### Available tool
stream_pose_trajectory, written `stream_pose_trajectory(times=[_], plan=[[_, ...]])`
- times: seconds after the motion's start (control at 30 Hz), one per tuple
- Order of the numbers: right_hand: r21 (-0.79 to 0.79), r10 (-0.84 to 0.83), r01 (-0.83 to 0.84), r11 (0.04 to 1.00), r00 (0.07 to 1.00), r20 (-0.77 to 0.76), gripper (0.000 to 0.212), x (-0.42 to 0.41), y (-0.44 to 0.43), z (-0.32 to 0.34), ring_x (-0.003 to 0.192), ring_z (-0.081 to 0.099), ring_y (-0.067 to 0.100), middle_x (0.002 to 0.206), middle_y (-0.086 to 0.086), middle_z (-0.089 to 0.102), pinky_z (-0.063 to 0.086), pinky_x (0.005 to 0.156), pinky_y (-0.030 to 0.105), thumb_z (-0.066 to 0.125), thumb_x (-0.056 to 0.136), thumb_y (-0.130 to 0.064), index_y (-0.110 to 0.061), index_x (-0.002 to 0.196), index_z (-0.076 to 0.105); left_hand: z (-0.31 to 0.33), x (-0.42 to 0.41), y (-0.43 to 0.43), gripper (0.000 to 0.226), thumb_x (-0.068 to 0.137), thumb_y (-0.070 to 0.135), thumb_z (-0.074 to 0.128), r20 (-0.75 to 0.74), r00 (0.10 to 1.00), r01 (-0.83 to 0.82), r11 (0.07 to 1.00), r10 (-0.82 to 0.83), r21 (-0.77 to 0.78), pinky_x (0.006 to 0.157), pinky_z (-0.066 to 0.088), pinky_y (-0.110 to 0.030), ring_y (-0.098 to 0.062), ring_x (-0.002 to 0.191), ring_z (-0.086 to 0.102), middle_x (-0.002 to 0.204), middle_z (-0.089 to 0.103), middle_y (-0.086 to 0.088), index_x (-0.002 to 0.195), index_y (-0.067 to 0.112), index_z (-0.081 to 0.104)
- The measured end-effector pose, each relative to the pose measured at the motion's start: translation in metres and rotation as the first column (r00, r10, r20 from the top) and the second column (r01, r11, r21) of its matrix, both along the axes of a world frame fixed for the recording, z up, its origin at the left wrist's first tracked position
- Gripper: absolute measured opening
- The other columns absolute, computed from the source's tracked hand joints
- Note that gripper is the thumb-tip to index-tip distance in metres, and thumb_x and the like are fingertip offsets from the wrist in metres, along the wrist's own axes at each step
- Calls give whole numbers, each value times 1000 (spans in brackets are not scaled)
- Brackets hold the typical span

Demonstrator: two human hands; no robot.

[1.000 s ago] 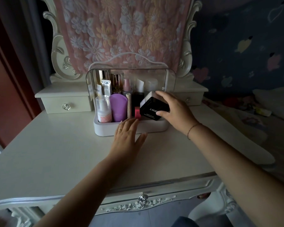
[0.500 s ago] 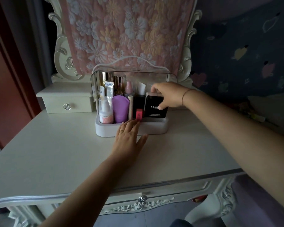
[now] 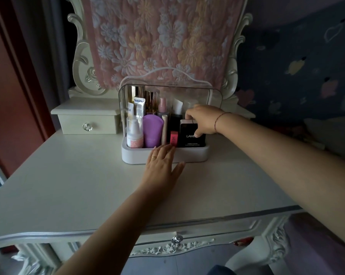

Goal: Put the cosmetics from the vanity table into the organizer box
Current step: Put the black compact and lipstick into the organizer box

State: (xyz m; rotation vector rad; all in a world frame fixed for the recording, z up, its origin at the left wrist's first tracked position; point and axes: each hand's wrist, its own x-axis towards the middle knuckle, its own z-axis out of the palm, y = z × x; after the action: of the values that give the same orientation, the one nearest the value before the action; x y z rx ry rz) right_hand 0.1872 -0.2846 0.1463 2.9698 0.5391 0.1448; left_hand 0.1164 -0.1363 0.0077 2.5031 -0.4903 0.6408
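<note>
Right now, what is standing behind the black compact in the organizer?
Behind the black compact a white box and pale white containers show; the right hand hides their lower parts.

The organizer box is a low white tray with a clear curved lid raised behind it, standing at the far middle of the vanity table. Inside, cosmetics stand upright: a clear pump bottle at the left, a purple tube beside it, a thin beige stick, a small red lipstick, and a black compact on edge at the right. Taller bottles and tubes fill the far row.
</note>
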Motion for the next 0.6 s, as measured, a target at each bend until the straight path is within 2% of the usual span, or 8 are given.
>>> stream_pose_trajectory(times=[0.13,0.43,0.53,0.6], plan=[[7,17,-17,1000,999,32,51,2,7,-1,107,52,25,120,4,50,46,82,34,79,71,-25,-18,115,53,0,-1,7,59,93,45,40,1,1000,-13,1000,13,-3,116,4,-30,-18,140,18,151,30,-4,142,16,29],[-18,23,-22,1000,997,68,55,3,7,-15,110,51,29,122,8,46,48,88,38,77,73,-22,-18,123,55,-1,1,5,58,92,45,41,12,1000,-6,1000,6,-24,115,4,-30,-18,139,20,149,32,-4,141,15,31],[14,38,-39,999,996,82,50,0,2,-23,110,49,28,120,7,44,47,90,39,76,75,-22,-18,121,58,-2,1,6,58,92,44,42,10,1000,-10,1000,10,-28,116,5,-30,-19,139,21,149,33,-5,141,15,32],[60,49,-55,997,994,94,41,-3,-2,-31,105,51,26,119,5,42,47,85,34,75,75,-18,-18,114,62,-3,0,7,58,92,44,42,2,1000,-13,1000,13,-25,115,3,-28,-19,139,20,149,33,-4,141,15,31]])
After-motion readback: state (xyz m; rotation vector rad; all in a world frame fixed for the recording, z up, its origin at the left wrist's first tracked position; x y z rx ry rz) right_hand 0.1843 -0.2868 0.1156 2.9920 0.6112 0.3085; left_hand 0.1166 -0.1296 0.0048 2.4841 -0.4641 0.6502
